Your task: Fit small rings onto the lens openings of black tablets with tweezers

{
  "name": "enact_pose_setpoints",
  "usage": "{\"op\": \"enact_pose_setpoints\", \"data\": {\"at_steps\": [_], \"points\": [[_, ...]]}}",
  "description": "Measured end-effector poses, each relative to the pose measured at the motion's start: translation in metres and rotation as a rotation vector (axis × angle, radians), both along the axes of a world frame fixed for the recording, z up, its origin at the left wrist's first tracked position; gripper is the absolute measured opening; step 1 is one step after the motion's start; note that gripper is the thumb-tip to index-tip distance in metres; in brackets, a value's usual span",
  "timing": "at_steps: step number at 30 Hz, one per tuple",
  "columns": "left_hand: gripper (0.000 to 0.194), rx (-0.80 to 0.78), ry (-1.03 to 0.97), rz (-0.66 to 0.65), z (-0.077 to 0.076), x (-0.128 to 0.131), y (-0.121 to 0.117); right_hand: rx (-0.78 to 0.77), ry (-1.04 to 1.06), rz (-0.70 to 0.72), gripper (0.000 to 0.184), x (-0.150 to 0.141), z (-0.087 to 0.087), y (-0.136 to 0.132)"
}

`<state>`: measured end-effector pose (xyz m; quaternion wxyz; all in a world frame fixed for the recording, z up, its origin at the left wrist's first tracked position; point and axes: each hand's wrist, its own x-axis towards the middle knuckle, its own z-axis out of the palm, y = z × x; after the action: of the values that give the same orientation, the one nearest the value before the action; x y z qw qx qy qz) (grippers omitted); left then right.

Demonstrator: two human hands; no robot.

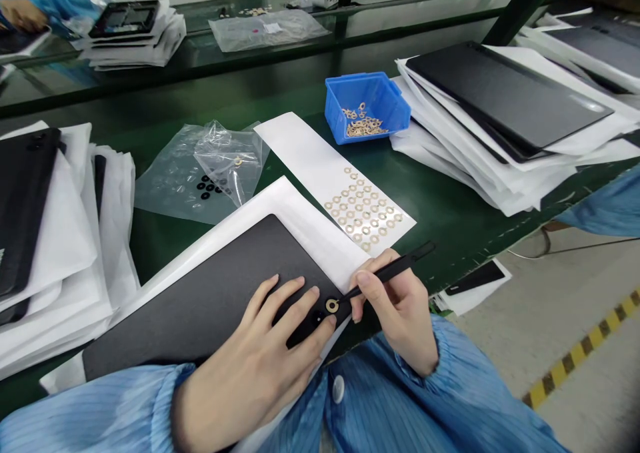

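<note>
A dark grey tablet back cover [200,299] lies on white paper [300,219] in front of me. My left hand [265,346] rests flat on it, fingers spread, the fingertips close to the camera-hole corner. In my right hand [397,306] is a pair of black tweezers [395,268], gripped between thumb and fingers. Its tip touches or nearly touches a small gold-coloured ring [332,305] at that corner. Beyond the cover, a white sheet [295,146] carries rows of similar ring stickers [365,213].
A blue bin [367,79] of loose rings stands behind the sheet. Clear plastic bags [200,173] with black rings lie to its left. Stacked covers with paper rise at left [30,206] and right [510,99]. A shelf edge [200,59] runs across the back.
</note>
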<state>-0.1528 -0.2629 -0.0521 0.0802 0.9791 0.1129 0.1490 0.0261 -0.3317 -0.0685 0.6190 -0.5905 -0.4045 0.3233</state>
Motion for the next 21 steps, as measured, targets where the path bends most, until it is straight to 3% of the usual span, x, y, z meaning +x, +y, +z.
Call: {"op": "enact_pose_setpoints", "data": {"at_steps": [8,16,21], "points": [[0.03,0.043,0.017,-0.033,0.009,0.003,0.004,0.011,-0.07,0.0,0.023,0.001,-0.001,-0.001],[0.035,0.071,0.006,-0.008,0.008,0.006,0.004,0.195,-0.288,-0.017,0.01,0.001,-0.012,-0.006],[0.037,0.087,0.012,-0.01,0.01,0.009,0.004,0.256,-0.232,-0.067,0.008,-0.003,-0.018,-0.009]]}}
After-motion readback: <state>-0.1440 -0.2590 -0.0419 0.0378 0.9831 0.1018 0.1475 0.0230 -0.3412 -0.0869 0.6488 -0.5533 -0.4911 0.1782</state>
